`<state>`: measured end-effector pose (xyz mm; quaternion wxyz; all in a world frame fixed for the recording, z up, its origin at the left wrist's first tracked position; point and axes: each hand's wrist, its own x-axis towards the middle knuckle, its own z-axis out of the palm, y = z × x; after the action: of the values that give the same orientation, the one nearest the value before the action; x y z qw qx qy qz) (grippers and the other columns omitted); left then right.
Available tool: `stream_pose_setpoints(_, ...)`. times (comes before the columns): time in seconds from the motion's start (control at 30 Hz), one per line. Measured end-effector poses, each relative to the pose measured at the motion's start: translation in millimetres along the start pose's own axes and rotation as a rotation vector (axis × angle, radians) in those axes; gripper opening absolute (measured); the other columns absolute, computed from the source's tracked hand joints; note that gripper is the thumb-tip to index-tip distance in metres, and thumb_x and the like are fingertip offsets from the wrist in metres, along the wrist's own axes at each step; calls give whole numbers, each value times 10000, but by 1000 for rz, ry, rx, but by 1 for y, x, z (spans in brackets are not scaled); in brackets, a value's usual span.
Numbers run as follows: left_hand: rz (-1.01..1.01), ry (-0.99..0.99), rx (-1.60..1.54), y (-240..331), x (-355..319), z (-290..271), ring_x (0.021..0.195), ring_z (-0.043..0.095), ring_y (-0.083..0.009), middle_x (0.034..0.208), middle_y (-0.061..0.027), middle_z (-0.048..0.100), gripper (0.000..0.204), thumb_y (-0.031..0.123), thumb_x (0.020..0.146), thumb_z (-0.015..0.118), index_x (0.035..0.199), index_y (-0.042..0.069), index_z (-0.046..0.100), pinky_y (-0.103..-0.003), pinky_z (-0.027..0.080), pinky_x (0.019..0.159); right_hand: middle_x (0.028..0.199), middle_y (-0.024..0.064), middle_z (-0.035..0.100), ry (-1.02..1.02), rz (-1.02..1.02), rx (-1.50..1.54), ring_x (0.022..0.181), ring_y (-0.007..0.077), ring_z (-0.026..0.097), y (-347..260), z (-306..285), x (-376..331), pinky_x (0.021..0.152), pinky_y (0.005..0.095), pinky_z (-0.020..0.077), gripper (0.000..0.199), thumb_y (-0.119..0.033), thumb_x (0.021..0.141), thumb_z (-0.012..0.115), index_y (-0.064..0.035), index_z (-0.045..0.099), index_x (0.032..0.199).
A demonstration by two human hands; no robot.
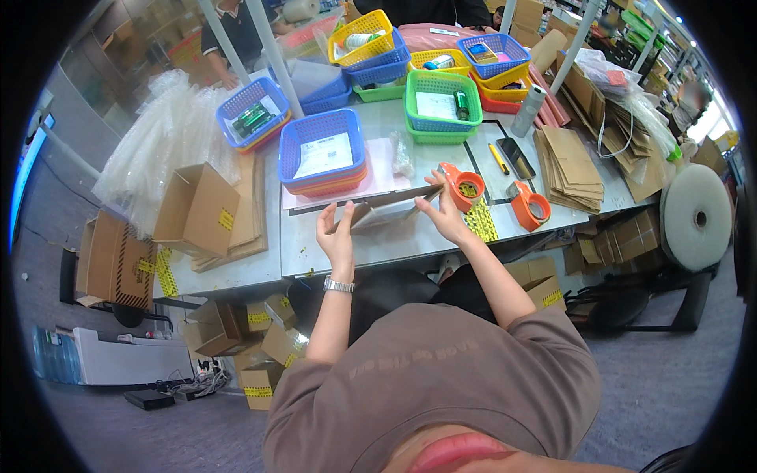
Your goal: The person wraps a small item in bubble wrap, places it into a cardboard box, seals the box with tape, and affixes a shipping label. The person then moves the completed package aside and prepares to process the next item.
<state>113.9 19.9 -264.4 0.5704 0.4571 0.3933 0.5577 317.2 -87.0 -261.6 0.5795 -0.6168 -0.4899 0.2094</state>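
A thin brown cardboard carton (390, 208) is tilted up over the front of the table, its paler inner face partly showing. My left hand (337, 234) grips its left end, thumb and fingers on either side. At the opposite end my right hand (444, 214) holds the carton between thumb and fingers. Just beyond the right hand stands an orange tape dispenser (450, 175), with a strip of yellow-and-black tape (482, 222) beside it. A second orange tape dispenser (520, 195) lies farther right. Behind the carton, a blue basket (322, 180) contains a white printed sheet (325, 155).
Stacked baskets, including a green one (443, 126), line the far side. A phone (516, 158), a yellow cutter (498, 158) and a grey bottle (528, 110) lie or stand right. Flattened cartons (569, 169) are beyond; an open box (193, 206) and bubble wrap (165, 130) sit left.
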Motion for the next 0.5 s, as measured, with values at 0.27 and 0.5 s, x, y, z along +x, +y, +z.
stream_pose_setpoints(0.27,264,-468,94,36,-29,24,1332,360,-250,1469,-162,337,683,354,970,534,1476,6,234,-367,261,1108,1496,211,274,59,83,242,1420,275,231,-21,-11,-3,1147,357,171,737,-349,950,513,48,176,1472)
stream_pose_setpoints(0.5,680,-803,405,28,-38,9,1412,304,-334,1486,-181,382,751,318,832,679,1451,34,364,-454,162,1166,1575,230,69,-105,360,291,1470,289,73,-26,-32,11,1180,355,99,922,-523,918,528,53,96,1495)
